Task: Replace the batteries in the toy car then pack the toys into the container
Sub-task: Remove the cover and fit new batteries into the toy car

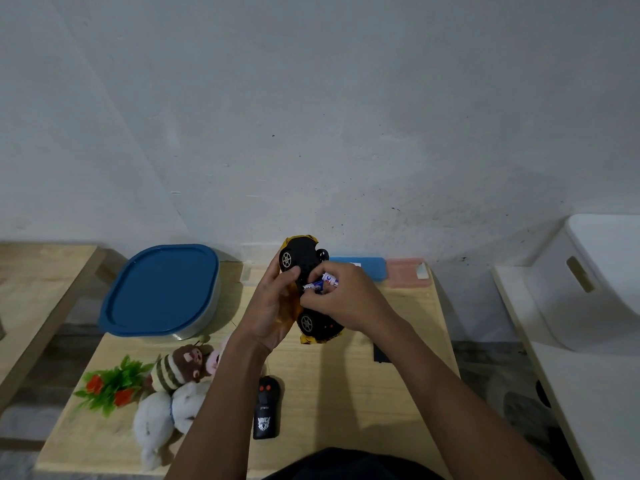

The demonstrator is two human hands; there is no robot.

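A yellow toy car is held upside down above the wooden table, its black underside and wheels facing me. My left hand grips the car's side from the left. My right hand pinches a white battery with blue and red print at the middle of the underside. The container with a blue lid stands closed at the table's back left. A black remote control lies near the front. A brown striped plush and a white plush lie front left.
Artificial green leaves with red flowers lie at the left edge. A small black flat piece lies on the table right of the car. Blue and pink boxes sit against the wall. A white stool stands to the right.
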